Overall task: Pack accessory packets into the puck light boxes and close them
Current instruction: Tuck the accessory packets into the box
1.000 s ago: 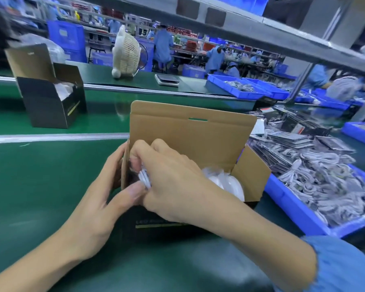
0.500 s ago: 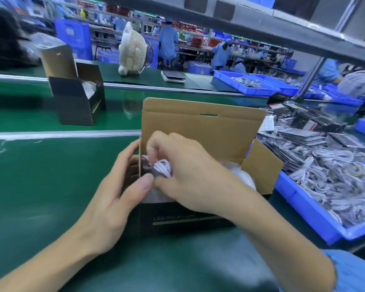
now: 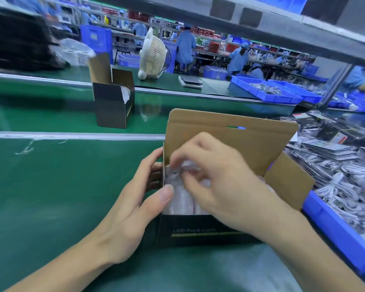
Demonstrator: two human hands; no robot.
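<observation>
Pushing the clear plastic accessory packet (image 3: 182,168), now deeper, into the open black-and-kraft cardboard box (image 3: 200,230): our right hand (image 3: 217,182) is pinching it while our left hand (image 3: 135,207) is gripping the wall.

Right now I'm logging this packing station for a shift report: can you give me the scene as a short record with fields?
near box: black, lid flap up, open
left hand: grips the box's left wall
right hand: inside the opening, fingers on a clear accessory packet; motion-blurred
second box: open, farther back on the green belt
blue bin: right side, holds white cable packets
</observation>
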